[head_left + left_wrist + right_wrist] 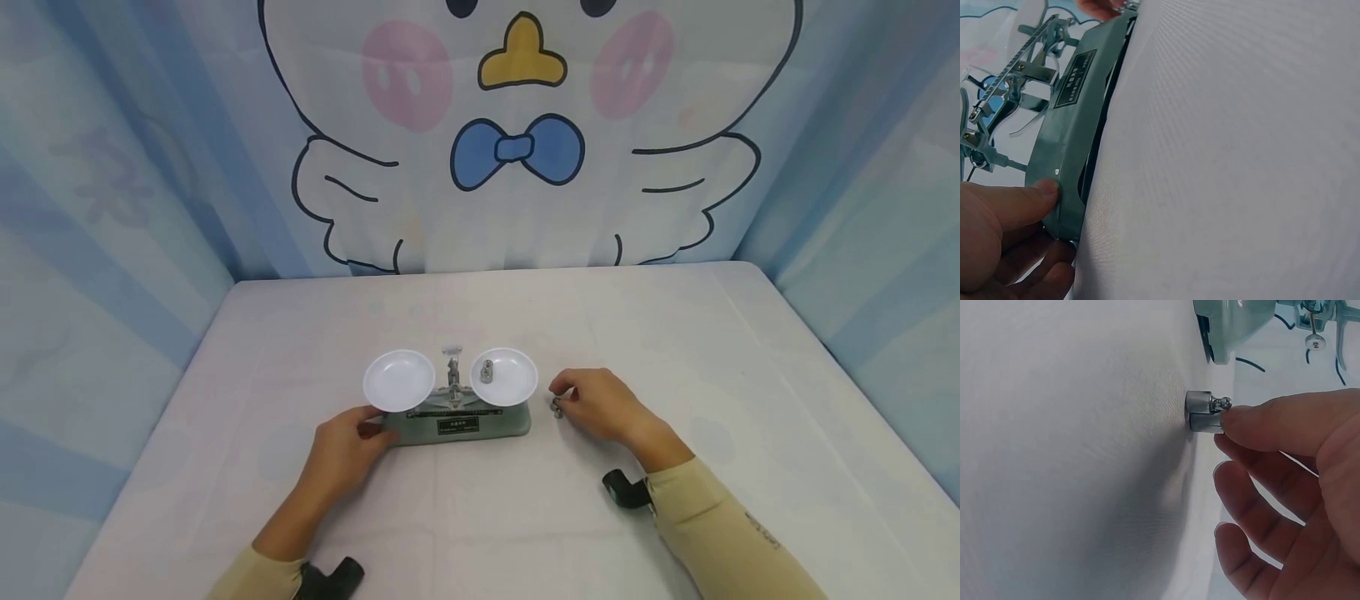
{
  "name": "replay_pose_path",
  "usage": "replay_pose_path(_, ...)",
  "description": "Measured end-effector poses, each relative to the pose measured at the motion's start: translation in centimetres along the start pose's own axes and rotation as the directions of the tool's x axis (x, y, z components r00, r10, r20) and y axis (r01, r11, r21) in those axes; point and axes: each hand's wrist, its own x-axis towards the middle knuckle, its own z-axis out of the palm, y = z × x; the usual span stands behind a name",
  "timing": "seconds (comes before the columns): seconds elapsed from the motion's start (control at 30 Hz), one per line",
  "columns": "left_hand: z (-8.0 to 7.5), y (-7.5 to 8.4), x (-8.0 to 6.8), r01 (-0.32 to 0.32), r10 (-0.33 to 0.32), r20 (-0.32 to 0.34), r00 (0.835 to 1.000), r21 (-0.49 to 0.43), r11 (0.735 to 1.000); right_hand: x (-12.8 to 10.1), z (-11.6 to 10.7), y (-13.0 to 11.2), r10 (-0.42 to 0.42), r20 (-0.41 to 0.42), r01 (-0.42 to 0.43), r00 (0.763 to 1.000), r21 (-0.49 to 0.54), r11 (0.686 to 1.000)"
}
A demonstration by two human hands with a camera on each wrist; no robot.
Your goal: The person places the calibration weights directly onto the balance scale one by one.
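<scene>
A green balance scale (457,427) with two white pans stands on the table. My left hand (347,454) grips the left end of its base, the thumb (1044,190) on the front face and the fingers curled at the end. Two small silver weights stand side by side on the cloth, right of the scale. My right hand (603,408) pinches the top of one weight (1205,423) between thumb and forefinger; the other weight (1197,401) shows its bare knob. On the right pan (517,383) sits silver metal (487,372) that looks like a weight; the left pan (399,381) holds nothing.
A white cloth (480,517) covers the table. Blue-and-white curtains (90,275) stand at the left, right and back, the back one printed with a cartoon figure. A black wrist device (626,490) sticks out from the right sleeve, another (333,579) from the left.
</scene>
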Motion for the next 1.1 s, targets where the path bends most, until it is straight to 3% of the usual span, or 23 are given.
replay_pose_path(0.47, -0.1, 0.0, 0.1, -0.007, 0.007, 0.005, 1.000, -0.004, 1.000, 0.5, 0.5, 0.0, -0.014, -0.014, 0.013, 1.000, -0.077, 0.997)
replay_pose_path(0.63, -0.1, 0.0, 0.0, -0.004, 0.004, 0.006, 1.000, -0.007, 1.000, 0.5, 0.3, -0.1, -0.007, -0.041, 0.005, 0.999, -0.061, 0.998)
replay_pose_path(0.87, -0.1, 0.1, 0.0, -0.003, 0.003, 0.004, 1.000, -0.009, 1.000, 0.1, -1.1, -1.2, -0.031, -0.151, 0.031, 0.988, 0.001, 1.000)
replay_pose_path(1.1, -0.1, 0.0, 0.0, -0.007, 0.007, 0.001, 1.000, -0.009, 1.000, 0.1, -2.8, -3.4, -0.112, -0.327, 0.145, 0.938, 0.079, 0.986)
